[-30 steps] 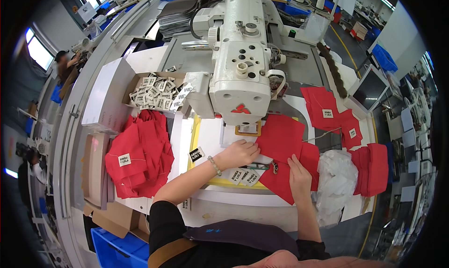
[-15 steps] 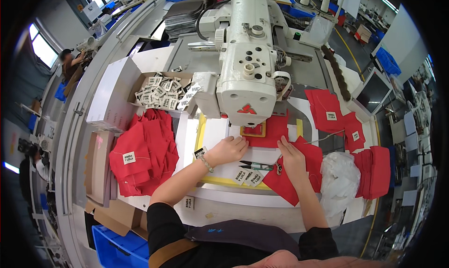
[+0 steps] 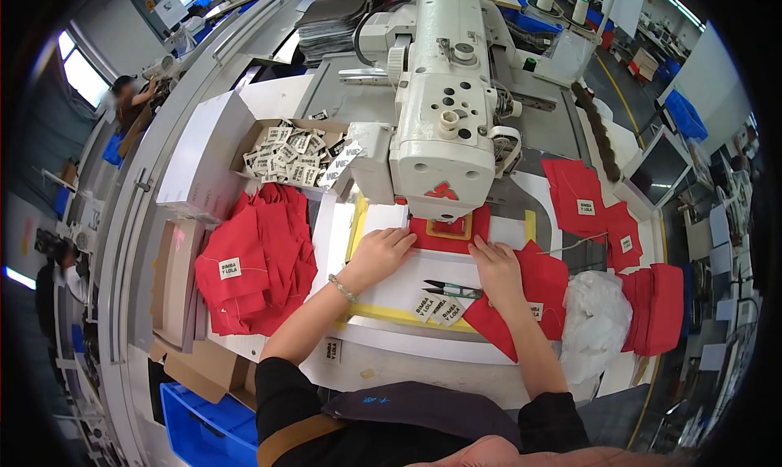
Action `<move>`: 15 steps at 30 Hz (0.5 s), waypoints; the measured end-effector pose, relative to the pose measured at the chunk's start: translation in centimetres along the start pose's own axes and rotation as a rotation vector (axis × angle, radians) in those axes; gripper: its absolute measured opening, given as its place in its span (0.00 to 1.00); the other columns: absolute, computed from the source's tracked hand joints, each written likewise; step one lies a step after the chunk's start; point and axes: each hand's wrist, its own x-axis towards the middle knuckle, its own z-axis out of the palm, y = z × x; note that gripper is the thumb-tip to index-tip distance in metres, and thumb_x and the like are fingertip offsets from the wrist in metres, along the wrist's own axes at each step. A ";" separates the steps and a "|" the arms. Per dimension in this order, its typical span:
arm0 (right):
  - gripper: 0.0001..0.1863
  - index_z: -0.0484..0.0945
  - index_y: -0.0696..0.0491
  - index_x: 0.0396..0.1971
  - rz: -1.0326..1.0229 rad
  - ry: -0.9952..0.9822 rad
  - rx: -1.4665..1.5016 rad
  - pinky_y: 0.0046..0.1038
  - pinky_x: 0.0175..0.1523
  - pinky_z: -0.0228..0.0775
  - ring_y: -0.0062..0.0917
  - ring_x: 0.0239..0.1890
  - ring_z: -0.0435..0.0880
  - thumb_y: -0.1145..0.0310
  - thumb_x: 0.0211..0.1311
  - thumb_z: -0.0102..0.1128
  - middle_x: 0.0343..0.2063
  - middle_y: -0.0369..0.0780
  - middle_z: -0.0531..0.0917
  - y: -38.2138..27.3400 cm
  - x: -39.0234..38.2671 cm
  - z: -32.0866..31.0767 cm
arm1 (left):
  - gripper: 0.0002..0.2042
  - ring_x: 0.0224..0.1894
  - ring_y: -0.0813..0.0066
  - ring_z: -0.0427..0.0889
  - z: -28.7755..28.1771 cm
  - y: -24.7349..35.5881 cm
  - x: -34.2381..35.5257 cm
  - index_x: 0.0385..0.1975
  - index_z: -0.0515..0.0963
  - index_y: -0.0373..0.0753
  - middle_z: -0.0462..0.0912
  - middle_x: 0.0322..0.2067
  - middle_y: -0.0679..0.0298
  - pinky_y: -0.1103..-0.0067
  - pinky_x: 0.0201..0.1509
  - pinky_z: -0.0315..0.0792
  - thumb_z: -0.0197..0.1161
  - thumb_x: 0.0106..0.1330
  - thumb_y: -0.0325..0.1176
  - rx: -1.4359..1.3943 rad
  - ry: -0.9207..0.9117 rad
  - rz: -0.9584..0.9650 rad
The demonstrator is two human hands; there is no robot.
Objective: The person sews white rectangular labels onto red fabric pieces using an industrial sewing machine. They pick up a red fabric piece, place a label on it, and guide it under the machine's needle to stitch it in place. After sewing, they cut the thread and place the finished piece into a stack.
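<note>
A red fabric piece (image 3: 481, 225) lies under the head of a white sewing machine (image 3: 446, 153), beneath a yellow-edged clamp frame (image 3: 432, 230). My left hand (image 3: 381, 256) rests at the fabric's left edge, fingers stretched out and held close. At its front right corner lies my right hand (image 3: 498, 274), fingers extended on the cloth. Green-handled thread snips (image 3: 453, 289) sit between my hands, above several pale fabric labels (image 3: 425, 307). Another red piece (image 3: 543, 277) lies partly beneath my right hand and forearm. What is under my palms is hidden.
A heap of red pieces (image 3: 252, 271) lies left, below an open box of labels (image 3: 247, 172). On the right are labelled red pieces (image 3: 572, 186), a crumpled clear plastic bag (image 3: 597, 312) and a red stack (image 3: 656, 308). A blue crate (image 3: 208, 426) stands lower left.
The red fabric has shifted left under the clamp frame. My left hand has moved left with its edge, and my right hand has come inward. The view has shifted slightly.
</note>
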 end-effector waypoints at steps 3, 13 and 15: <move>0.16 0.80 0.60 0.42 0.000 -0.004 -0.006 0.33 0.58 0.69 0.34 0.48 0.83 0.77 0.51 0.54 0.48 0.47 0.82 -0.3 0.0 -0.2 | 0.15 0.44 0.66 0.81 -1.0 0.2 0.3 0.38 0.79 0.38 0.82 0.43 0.63 0.72 0.45 0.76 0.70 0.53 0.36 -0.082 -0.032 -0.069; 0.16 0.80 0.60 0.42 0.019 0.003 0.034 0.34 0.59 0.69 0.35 0.49 0.82 0.77 0.51 0.55 0.49 0.47 0.82 -0.3 0.0 -0.4 | 0.11 0.48 0.68 0.77 -1.0 -0.2 -0.2 0.32 0.80 0.40 0.80 0.44 0.64 0.72 0.52 0.68 0.70 0.53 0.37 -0.134 -0.055 -0.091; 0.16 0.80 0.59 0.42 0.026 -0.007 0.044 0.34 0.59 0.69 0.35 0.50 0.82 0.77 0.50 0.55 0.49 0.47 0.82 -0.3 0.1 -0.6 | 0.11 0.48 0.69 0.77 -1.0 -0.1 -0.2 0.31 0.80 0.40 0.80 0.44 0.64 0.71 0.52 0.68 0.69 0.53 0.38 -0.118 -0.054 -0.092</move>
